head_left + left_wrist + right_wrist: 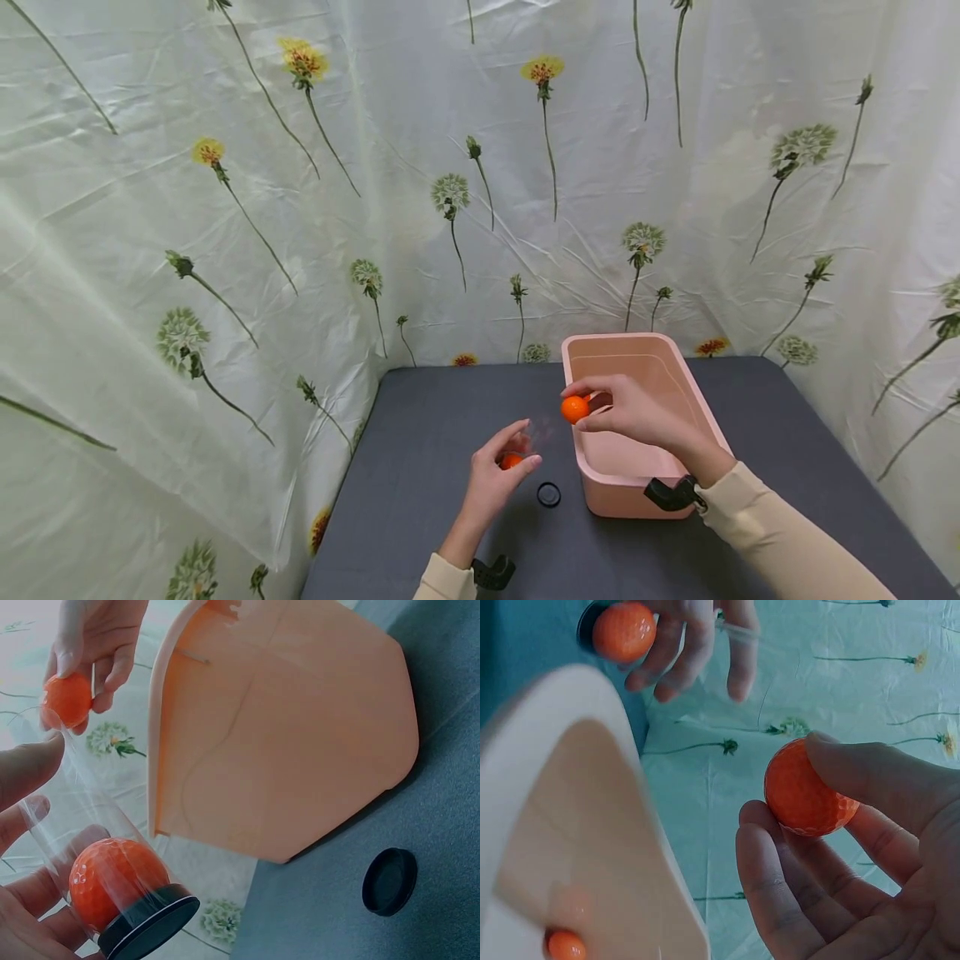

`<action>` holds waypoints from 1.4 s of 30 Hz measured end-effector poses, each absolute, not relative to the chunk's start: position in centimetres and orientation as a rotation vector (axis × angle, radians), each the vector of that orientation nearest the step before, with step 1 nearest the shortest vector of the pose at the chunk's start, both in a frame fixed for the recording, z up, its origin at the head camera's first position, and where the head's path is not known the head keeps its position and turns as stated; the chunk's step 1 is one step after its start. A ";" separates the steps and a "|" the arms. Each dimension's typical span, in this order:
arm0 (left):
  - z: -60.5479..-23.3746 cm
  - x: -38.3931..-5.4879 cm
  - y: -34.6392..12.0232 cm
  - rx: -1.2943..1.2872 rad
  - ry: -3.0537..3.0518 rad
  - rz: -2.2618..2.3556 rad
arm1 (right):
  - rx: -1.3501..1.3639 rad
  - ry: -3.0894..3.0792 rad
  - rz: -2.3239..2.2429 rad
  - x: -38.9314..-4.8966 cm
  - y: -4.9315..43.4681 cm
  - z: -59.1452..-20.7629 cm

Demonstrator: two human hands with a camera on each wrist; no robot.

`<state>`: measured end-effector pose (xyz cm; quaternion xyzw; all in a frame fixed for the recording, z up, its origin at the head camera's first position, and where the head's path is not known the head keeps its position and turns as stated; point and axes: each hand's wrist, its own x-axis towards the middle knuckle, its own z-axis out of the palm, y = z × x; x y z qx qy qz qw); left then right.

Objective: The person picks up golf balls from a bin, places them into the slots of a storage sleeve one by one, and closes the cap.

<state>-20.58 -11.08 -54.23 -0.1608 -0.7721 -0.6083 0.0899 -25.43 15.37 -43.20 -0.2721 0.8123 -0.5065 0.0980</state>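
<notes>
The left hand (489, 477) curls its fingers round a clear tube (94, 799), capped end (152, 930) low, probably to keep its ball (112, 881) seated. The right hand (632, 411) pinches a second ball (574, 409) in its fingers near the bin (624, 497). A loose cap (548, 495) lies on the table (442, 404), apparently leaving the tube's top uncovered.

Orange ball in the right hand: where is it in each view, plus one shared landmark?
Head: orange ball, right of and below centre.
Left wrist: orange ball, upper left.
Right wrist: orange ball, right of centre, near mid-height.
Shared landmark: pink bin, right of centre, upper centre and lower left, respectively.
</notes>
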 end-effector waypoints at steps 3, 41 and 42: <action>-54.2 -20.5 -11.0 -0.478 -2.300 -1.816 | -0.811 2.377 -1.501 -25.2 14.9 -43.3; -54.1 -19.9 -11.0 -0.419 -2.360 -1.775 | -0.866 2.353 -1.479 -25.6 13.7 -44.6; -54.1 -19.8 -11.0 -0.423 -2.359 -1.774 | -0.860 2.365 -1.479 -25.8 13.8 -44.6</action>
